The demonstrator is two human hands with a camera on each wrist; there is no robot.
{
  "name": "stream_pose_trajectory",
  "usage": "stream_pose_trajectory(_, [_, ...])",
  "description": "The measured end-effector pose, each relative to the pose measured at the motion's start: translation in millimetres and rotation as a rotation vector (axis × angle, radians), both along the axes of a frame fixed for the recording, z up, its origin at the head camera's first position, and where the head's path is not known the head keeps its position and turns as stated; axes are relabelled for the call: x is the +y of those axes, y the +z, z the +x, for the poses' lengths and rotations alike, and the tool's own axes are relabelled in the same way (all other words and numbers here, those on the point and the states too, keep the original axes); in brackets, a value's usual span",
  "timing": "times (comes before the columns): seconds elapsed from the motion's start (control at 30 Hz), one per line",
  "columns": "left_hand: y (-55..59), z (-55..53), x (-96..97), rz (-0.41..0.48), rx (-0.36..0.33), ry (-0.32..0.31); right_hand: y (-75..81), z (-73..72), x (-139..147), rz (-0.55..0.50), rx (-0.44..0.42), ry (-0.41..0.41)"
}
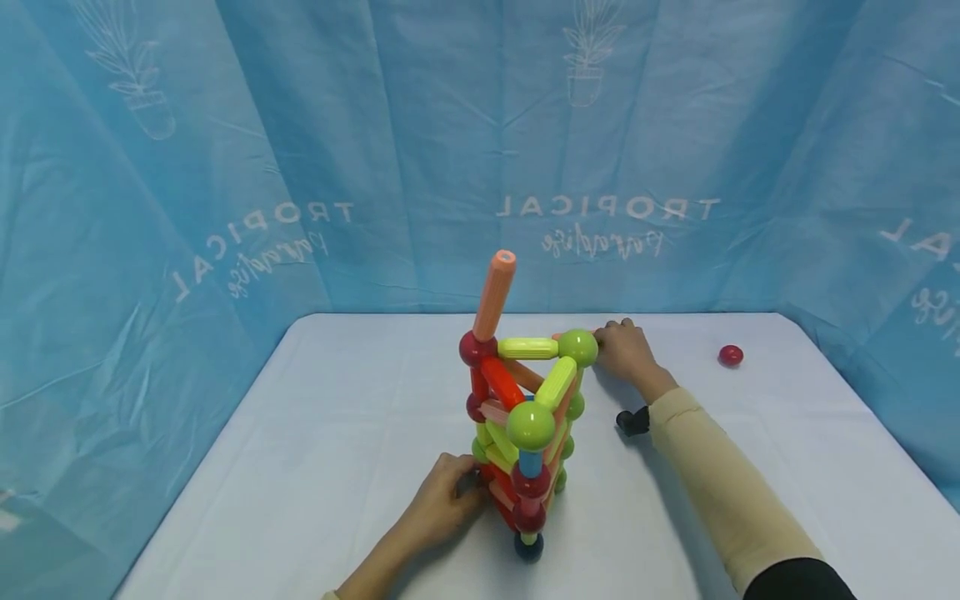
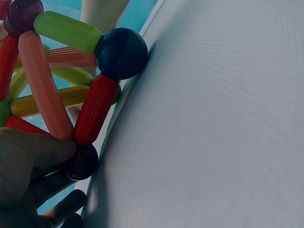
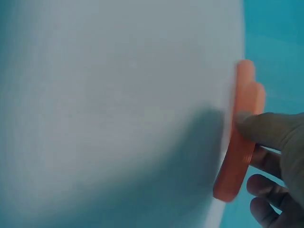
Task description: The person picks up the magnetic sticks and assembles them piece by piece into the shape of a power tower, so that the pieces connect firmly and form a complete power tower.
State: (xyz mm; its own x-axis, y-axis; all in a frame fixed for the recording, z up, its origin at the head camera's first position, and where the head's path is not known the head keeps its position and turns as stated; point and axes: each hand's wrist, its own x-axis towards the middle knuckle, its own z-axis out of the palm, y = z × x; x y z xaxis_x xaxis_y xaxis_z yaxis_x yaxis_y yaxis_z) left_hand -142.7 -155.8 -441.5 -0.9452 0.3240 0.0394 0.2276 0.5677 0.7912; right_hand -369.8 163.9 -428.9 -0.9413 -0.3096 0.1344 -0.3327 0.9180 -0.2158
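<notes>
A tower of coloured magnetic building sticks and balls [image 1: 531, 426] stands on the table, with one orange stick [image 1: 495, 293] tilting up from a dark red ball at its top. My left hand [image 1: 442, 504] holds the tower low on its left side. In the left wrist view, the thumb and fingers grip a dark purple ball [image 2: 86, 164] where a red stick [image 2: 96, 109] and a salmon stick [image 2: 45, 85] meet. Behind the tower, my right hand [image 1: 626, 354] pinches orange sticks [image 3: 232, 168], seemingly two side by side in the right wrist view.
On the white table [image 1: 360, 400], a loose red ball [image 1: 731, 356] lies at the far right. A black piece [image 1: 632, 421] shows beside the right wrist. Blue printed sheeting [image 1: 420, 158] hangs behind the table and along both sides.
</notes>
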Motion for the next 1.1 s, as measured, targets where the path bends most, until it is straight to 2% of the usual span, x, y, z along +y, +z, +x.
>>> stream_pose_trajectory(0.07, [0.6,-0.1,-0.1,0.000,-0.004,0.005,13.7,6.0,3,-0.147,-0.006,-0.006])
stream_pose_trajectory(0.17, [1.4,0.0,-0.8,-0.004,-0.011,0.012,49.0,23.6,3,-0.400,0.010,0.001])
stream_pose_trajectory(0.23, [1.4,0.3,-1.7,-0.005,-0.018,0.013,78.5,42.0,0,-0.557,0.061,0.029])
stream_pose_trajectory(0.3, [1.4,0.8,-2.6,-0.005,-0.013,0.011,111.6,66.3,-7,-0.706,0.121,0.079])
stream_pose_trajectory(0.43, [1.0,0.5,-3.2,0.000,-0.003,0.008,172.6,117.1,-25,-0.983,0.202,0.267])
stream_pose_trajectory(0.5, [0.4,0.0,-2.9,-0.001,0.004,0.008,195.6,139.2,-35,-1.081,0.207,0.377])
stream_pose_trajectory(0.57, [-0.1,-0.4,-2.5,-0.001,0.003,0.009,210.9,156.2,-43,-1.141,0.201,0.484])
stream_pose_trajectory(0.7, [-1.5,-0.6,-1.6,0.001,-0.006,0.008,222.7,176.8,-54,-1.172,0.187,0.621])
stream_pose_trajectory(0.77, [-2.3,-1.1,-1.1,0.004,-0.010,0.007,222.6,180.8,-56,-1.156,0.188,0.648])
stream_pose_trajectory(1.1, [-3.3,-1.4,-0.9,0.004,0.019,-0.004,216.9,182.4,-60,-1.091,0.162,0.610])
